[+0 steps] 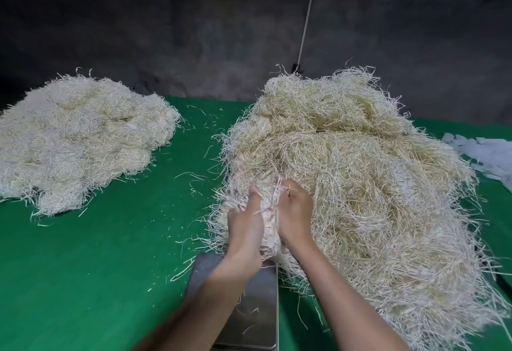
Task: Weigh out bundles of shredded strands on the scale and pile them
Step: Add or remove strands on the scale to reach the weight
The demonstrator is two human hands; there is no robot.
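A big loose heap of pale shredded strands [360,173] fills the right half of the green table. At its near-left edge, my left hand [245,224] and my right hand [295,212] grip a bundle of strands [267,220] between them, fingers buried in it. The bundle hangs just beyond the far end of the metal scale pan [257,306], which holds only a few stray strands. My left forearm crosses over the pan. A lower pile of weighed bundles [80,140] lies at the far left.
The green table surface [105,267] is littered with stray strands between the two piles. White crumpled sheets [487,154] lie at the right edge. A dark wall stands behind the table, with a thin white cord [307,15] hanging down it.
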